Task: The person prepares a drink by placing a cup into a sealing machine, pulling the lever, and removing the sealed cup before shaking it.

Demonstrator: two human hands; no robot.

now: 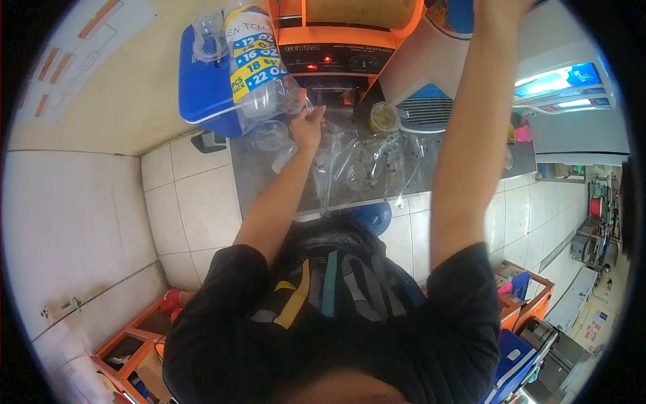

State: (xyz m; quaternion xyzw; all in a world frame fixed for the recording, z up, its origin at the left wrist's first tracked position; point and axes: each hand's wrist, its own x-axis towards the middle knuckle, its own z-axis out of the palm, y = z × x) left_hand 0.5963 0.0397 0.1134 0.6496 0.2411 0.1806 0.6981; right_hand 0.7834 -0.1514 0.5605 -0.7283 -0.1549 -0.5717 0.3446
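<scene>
My left hand is at the front of an orange cup-sealing machine, fingers pinched together on what looks like clear plastic film. The film lies crumpled over the dark counter to the right of that hand. Just left of it stands a clear sleeve of plastic cups with a yellow and blue size label. A loose clear cup lies below the sleeve. My right hand reaches to the top edge of the view, where its fingers are cut off, beside a white appliance.
A small tub with greenish-yellow contents stands between the sealer and the white appliance. Behind the cup sleeve is a blue box. The counter's front edge runs before my body. Orange shelving stands low at the left.
</scene>
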